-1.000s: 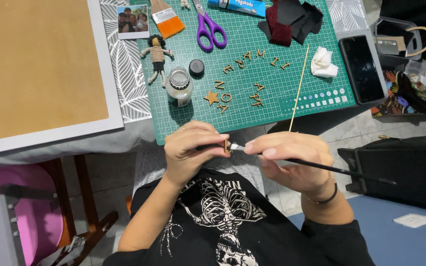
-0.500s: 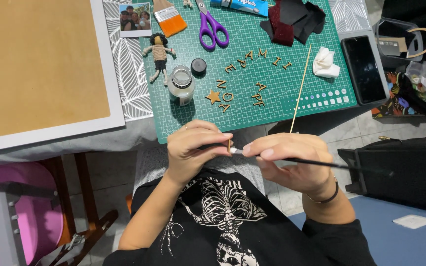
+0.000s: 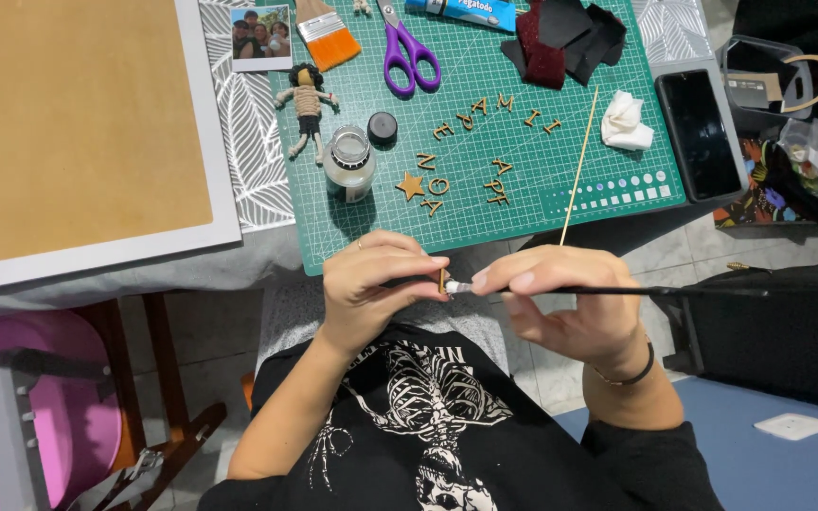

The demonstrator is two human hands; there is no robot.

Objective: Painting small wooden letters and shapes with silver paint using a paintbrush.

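Head view: left hand [image 3: 371,284] pinches a small wooden piece [image 3: 442,280], mostly hidden by fingers, shape unreadable. Right hand [image 3: 565,298] grips a thin black brush [image 3: 655,291], white tip touching the piece. Both held below the bench's near edge, before the green cutting mat [image 3: 523,203]; handle end lost against the dark bag.
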